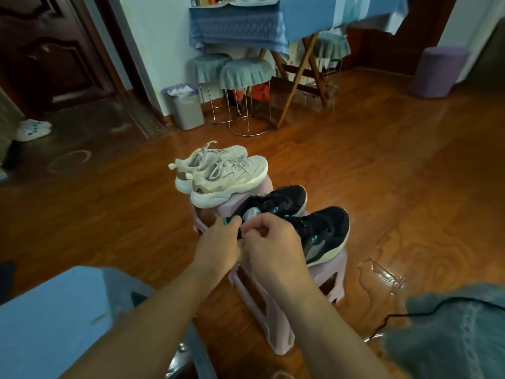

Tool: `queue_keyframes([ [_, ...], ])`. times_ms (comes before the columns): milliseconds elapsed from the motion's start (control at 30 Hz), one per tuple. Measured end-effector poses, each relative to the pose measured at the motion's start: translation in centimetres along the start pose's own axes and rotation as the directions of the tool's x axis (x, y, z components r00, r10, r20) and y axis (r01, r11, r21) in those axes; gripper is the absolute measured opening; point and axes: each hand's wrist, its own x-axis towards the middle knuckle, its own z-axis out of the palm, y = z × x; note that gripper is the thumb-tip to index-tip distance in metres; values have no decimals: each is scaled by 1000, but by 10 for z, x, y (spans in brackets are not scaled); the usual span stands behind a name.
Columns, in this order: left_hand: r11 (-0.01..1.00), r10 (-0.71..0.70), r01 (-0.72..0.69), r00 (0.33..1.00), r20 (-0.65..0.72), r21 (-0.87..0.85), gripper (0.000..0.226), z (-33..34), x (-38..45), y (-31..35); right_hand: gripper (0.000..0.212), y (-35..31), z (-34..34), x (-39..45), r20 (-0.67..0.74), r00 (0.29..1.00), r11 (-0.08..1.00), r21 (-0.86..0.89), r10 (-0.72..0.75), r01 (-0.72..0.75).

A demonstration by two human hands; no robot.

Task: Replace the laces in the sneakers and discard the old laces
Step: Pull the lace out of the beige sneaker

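Observation:
Two black sneakers with teal accents lie on a pink plastic stool (322, 280). My left hand (218, 242) grips the heel end of the nearer-left black sneaker (278, 199). My right hand (273, 242) has its fingers curled at the same spot, pinching something small at the shoe's collar; what it pinches is hidden by the fingers. The other black sneaker (325, 231) sits to the right, touching my right hand. A pair of white sneakers (224, 173) with pale laces rests on a second pink stool (229, 207) just behind.
A grey waste bin (187, 106) with crumpled paper stands by the wall at the back left. Covered stools (246, 72) and a folding table (295, 26) are beyond. A black cable (426, 313) crosses a blue cloth at lower right. Wooden floor surrounds the stools.

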Motion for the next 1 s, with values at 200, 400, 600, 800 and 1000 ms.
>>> queue_keyframes([
  [200,938,9,42,989,145,-343,61,-50,-21,-28,19,13,20,-1,42,996,995,-56,79,-77],
  [400,951,-246,256,966,82,-170,49,-111,-116,-119,19,-1,57,20,122,993,945,-325,4,36],
  [600,912,-400,393,916,-36,-119,57,-89,-173,-181,30,-14,168,133,300,943,701,-642,-142,310],
  [800,914,-393,367,906,-157,-173,53,-66,-176,-191,28,-2,237,220,297,954,612,-750,-26,250],
  [1000,909,-402,369,899,-174,-193,62,-67,-177,-188,41,11,227,233,209,977,541,-818,-36,195],
])
